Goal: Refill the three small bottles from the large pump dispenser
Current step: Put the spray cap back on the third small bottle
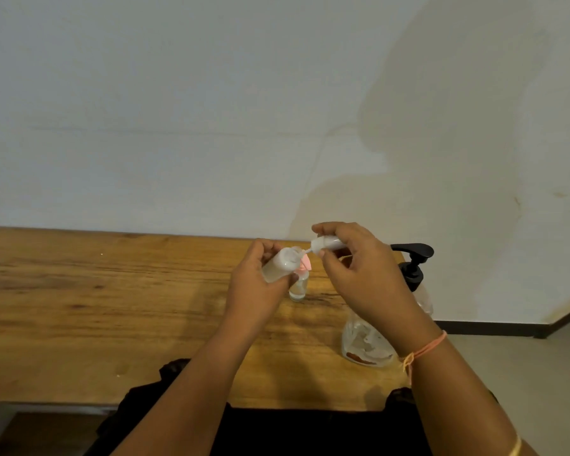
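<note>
- Two hands in view. The left hand [254, 291] has its grip curled round a small clear bottle [278, 267], held tilted above the surface [112, 307] with the mouth toward the right grip
- The right hand [359, 274] pinches a white cap piece [327, 244] between thumb and fingers; its thin tip points at the held bottle's mouth, just beside it. Cannot tell whether they touch
- Small bottles counted: two. The second bottle [299, 288] stands on the surface just beyond and below the left grip, partly hidden by the fingers; it has a pink top [305, 264], shape hard to make out
- Large pump dispensers: one. The dispenser [364, 343] stands below and behind the right grip, its clear body half covered by the wrist; the black pump head [412, 255] shows past the knuckles
- Level in the held bottle is unclear; contents look pale
- One orange thread [425, 348] on the right wrist, one yellow band [515, 449] cut off at the frame edge
</note>
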The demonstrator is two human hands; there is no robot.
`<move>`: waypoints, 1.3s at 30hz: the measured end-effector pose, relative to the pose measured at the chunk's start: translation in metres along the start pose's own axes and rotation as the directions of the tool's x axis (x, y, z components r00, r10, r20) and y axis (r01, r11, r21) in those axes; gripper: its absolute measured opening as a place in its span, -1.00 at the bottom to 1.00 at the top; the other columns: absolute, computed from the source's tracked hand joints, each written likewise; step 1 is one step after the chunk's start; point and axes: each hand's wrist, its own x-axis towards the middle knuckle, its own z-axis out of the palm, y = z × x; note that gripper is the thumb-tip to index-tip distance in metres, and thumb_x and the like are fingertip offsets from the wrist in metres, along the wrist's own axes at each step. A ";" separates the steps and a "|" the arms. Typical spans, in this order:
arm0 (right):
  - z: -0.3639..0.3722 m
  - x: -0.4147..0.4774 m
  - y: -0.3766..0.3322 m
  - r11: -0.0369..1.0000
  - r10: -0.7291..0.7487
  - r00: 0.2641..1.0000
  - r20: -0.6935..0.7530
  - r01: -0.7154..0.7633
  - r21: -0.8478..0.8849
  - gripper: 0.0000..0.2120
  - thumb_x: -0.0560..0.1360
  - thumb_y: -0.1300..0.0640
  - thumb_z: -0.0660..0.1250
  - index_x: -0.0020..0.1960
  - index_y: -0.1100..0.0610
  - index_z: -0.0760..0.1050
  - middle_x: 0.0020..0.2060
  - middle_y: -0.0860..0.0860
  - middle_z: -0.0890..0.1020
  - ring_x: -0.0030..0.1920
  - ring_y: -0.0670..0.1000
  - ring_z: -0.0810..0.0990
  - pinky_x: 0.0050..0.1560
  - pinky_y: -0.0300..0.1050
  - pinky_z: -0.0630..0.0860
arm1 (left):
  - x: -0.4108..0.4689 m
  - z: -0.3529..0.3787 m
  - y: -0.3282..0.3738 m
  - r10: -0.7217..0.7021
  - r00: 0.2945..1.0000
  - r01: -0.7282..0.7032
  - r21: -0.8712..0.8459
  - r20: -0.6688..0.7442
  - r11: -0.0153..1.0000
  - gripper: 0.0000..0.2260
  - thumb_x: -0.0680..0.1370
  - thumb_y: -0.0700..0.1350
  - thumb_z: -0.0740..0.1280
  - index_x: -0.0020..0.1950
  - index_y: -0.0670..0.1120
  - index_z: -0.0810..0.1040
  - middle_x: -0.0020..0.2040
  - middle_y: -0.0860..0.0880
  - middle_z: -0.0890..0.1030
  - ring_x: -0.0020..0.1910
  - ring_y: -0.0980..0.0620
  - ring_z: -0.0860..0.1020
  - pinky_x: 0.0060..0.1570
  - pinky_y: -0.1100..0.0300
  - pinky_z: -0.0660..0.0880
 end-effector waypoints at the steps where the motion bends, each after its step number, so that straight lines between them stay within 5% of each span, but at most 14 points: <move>1: 0.002 0.000 0.001 1.000 0.000 1.000 0.021 0.000 -0.006 -0.70 0.52 0.21 0.26 0.22 -0.02 0.43 0.01 -0.13 0.50 -0.20 -0.25 0.48 -0.20 -0.49 0.42 | -0.001 0.002 0.000 0.000 1.000 0.001 -0.003 0.018 1.000 -0.66 0.35 -0.23 0.51 -0.11 0.12 0.43 -0.07 0.10 0.58 -0.03 0.07 0.56 -0.12 0.20 0.52; 9: 0.002 0.001 0.008 0.999 0.018 0.997 0.078 -0.022 0.045 -0.77 0.46 0.16 0.38 0.07 0.01 0.42 -0.11 -0.11 0.55 -0.17 -0.11 0.53 -0.22 -0.28 0.48 | -0.006 0.009 0.003 -0.020 0.993 0.027 -0.054 0.118 0.998 -0.64 0.36 -0.26 0.50 -0.07 0.12 0.45 0.00 0.07 0.59 -0.02 0.17 0.56 -0.20 0.43 0.49; 12: 0.006 0.003 0.013 0.989 0.057 0.995 0.084 -0.067 0.128 -0.82 0.44 0.15 0.41 0.01 0.04 0.50 -0.15 -0.07 0.59 -0.17 -0.11 0.53 -0.26 -0.37 0.43 | -0.008 0.011 0.003 -0.025 0.989 0.037 -0.084 0.143 0.996 -0.64 0.37 -0.26 0.50 -0.07 0.12 0.45 0.04 0.04 0.58 0.03 0.11 0.56 -0.23 0.42 0.50; 17: 0.016 0.002 0.015 0.979 0.112 0.994 0.010 -0.112 0.169 -0.84 0.41 0.12 0.44 -0.05 0.07 0.51 -0.23 -0.07 0.58 -0.23 -0.14 0.51 -0.30 -0.39 0.41 | -0.010 0.017 -0.005 -0.034 0.995 0.044 -0.107 0.093 0.993 -0.68 0.34 -0.24 0.53 -0.05 0.04 0.50 -0.01 0.01 0.63 0.00 0.03 0.60 -0.01 0.03 0.59; 25: 0.022 0.000 0.015 0.974 0.147 0.985 -0.087 -0.129 0.189 -0.82 0.38 0.06 0.46 -0.10 0.07 0.50 -0.30 -0.06 0.57 -0.29 -0.12 0.51 -0.34 -0.33 0.46 | -0.013 0.021 -0.002 -0.015 1.000 0.015 -0.105 0.007 0.994 -0.71 0.33 -0.16 0.53 -0.11 0.12 0.50 -0.04 0.09 0.64 -0.05 0.15 0.61 -0.08 0.13 0.59; 31: 0.032 0.001 0.011 0.980 0.173 0.971 -0.162 -0.154 0.124 -0.72 0.38 -0.03 0.45 -0.17 0.04 0.36 -0.33 -0.09 0.48 -0.33 -0.14 0.44 -0.38 -0.37 0.40 | -0.015 0.024 -0.003 -0.036 0.999 0.038 -0.108 0.016 0.993 -0.73 0.37 -0.13 0.50 -0.03 0.07 0.50 0.02 0.02 0.63 -0.02 0.11 0.61 -0.08 0.02 0.62; 36: 0.023 0.004 0.007 0.911 0.237 0.971 -0.036 -0.209 0.356 -0.48 0.39 -0.09 0.40 0.28 -0.03 0.32 0.03 -0.15 0.51 0.06 -0.17 0.50 -0.03 -0.31 0.49 | -0.012 0.023 0.003 -0.092 0.995 0.096 -0.151 0.033 0.984 -0.74 0.35 -0.12 0.51 -0.04 0.04 0.52 -0.04 0.06 0.64 -0.02 0.09 0.61 -0.08 -0.03 0.62; 39: 0.015 0.006 0.009 0.827 0.185 0.982 0.037 -0.176 0.534 -0.58 0.52 0.12 0.29 0.37 0.00 0.34 0.15 -0.07 0.55 0.15 -0.18 0.52 0.01 -0.35 0.51 | -0.011 0.021 0.004 -0.101 0.993 0.109 -0.160 0.059 0.981 -0.66 0.31 -0.09 0.54 0.01 -0.02 0.53 -0.02 0.05 0.66 0.00 0.02 0.62 -0.05 -0.10 0.60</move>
